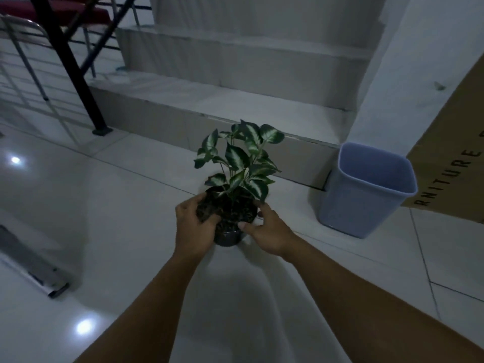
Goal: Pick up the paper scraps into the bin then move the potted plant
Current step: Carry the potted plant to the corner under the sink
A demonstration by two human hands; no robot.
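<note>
A small potted plant [237,163] with green-and-white leaves stands in a dark pot in the middle of the view, over the white tiled floor. My left hand [192,226] wraps the pot's left side, fingers over the rim and soil. On the pot's right side, my right hand [268,230] grips it with the thumb on the rim. Whether the pot rests on the floor or is lifted, I cannot tell. The light blue bin [366,189] stands to the right, against the bottom step. No paper scraps show on the floor, and the bin's inside looks dark.
White steps [235,100] rise just behind the plant. A brown cardboard box [455,163] leans at the right behind the bin. A black table leg [78,74] and metal chair legs [31,66] stand at the upper left. A grey metal bar [28,265] lies on the floor at the left.
</note>
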